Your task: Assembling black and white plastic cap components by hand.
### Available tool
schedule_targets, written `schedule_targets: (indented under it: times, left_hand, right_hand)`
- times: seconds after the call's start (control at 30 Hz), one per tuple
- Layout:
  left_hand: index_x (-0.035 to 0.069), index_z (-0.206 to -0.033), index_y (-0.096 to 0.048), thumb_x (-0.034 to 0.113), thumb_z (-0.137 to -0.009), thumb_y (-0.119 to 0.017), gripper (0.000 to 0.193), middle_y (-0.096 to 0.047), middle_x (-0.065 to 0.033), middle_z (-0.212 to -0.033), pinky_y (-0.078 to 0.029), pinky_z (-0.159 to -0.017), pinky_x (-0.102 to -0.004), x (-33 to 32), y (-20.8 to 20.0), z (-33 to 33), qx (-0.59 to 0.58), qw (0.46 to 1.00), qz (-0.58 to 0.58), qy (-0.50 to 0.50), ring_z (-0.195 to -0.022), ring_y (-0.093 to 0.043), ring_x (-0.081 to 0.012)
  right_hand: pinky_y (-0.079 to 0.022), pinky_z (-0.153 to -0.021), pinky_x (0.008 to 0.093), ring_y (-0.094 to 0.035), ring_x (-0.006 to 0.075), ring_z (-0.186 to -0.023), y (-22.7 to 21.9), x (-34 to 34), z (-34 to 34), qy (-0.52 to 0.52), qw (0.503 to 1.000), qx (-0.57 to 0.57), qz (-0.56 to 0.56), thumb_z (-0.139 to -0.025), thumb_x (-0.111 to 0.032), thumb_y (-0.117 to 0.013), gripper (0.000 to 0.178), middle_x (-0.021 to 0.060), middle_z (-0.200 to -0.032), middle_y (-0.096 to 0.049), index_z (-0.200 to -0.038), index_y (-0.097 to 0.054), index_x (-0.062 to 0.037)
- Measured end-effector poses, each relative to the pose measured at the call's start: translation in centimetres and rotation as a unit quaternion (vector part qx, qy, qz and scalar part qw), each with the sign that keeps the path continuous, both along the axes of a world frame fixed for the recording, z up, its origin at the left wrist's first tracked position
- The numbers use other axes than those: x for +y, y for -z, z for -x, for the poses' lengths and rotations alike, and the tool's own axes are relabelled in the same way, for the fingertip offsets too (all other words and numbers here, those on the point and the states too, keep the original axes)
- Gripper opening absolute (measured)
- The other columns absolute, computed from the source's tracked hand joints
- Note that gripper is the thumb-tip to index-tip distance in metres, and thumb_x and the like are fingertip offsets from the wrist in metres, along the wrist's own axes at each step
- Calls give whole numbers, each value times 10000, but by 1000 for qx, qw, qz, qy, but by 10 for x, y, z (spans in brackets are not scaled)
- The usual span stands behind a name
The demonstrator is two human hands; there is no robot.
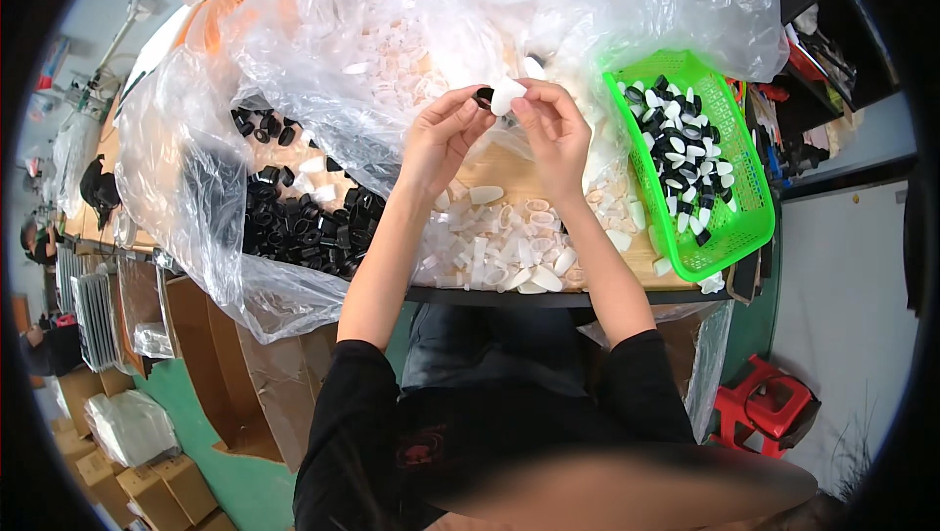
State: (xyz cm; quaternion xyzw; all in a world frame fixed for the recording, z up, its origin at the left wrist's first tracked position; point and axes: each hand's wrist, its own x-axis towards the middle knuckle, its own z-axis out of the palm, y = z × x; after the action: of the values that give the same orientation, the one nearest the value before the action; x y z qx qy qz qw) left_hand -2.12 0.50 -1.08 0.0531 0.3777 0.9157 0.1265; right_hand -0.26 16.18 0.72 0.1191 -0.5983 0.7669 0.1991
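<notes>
Over the middle of the table, my left hand point(449, 132) pinches a small black plastic ring point(484, 97) between thumb and fingertips. Close beside it, a white rounded plastic cap point(507, 96) is held in the fingers of my right hand point(554, 132). The two parts meet or nearly meet; I cannot tell whether they are joined. Below my hands lies a pile of loose white caps point(529, 237). To the left, many black rings point(304, 228) lie heaped on clear plastic, with a few white pieces among them.
A bright green basket point(760, 228) at the right holds several black-and-white pieces. Clear plastic sheeting point(186, 169) covers the table's left and far sides. More pale pieces point(397, 51) lie farther back. A red stool point(764, 404) stands on the floor at right, cardboard boxes point(152, 487) at lower left.
</notes>
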Motion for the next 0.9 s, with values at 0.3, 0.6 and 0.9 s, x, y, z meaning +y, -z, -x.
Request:
schedule_targets:
  times: [0.3,0.6,0.9]
  left_hand:
    - [-50,-1147,-619,46,-949,-573,225,-666,-166,-1099,-567,-919,-323,7,-9,-8,19,999,29,17,-1017,-670,-262]
    - [-51,-1171,-609,34,-959,-549,236,-672,-139,-1080,-567,-913,-294,5,-14,-7,31,999,40,-6,-996,-672,-197]
    - [-54,-1180,-618,0,-942,-559,251,-673,-132,-1050,-569,-897,-284,2,-17,-9,45,998,40,-11,-941,-677,-187]
  right_hand:
    - [-558,-746,277,-644,152,-874,-2,-2,-2,80,991,88,-70,-900,-44,-657,112,123,-1098,-598,-975,-615,27]
    - [-553,-800,276,-626,165,-956,1,2,0,84,975,110,-174,-894,-2,-642,95,119,-1128,-583,-986,-625,15]
    - [-549,-723,282,-656,181,-852,-1,-1,1,102,968,128,-191,-869,-33,-664,77,113,-1042,-626,-934,-650,7]
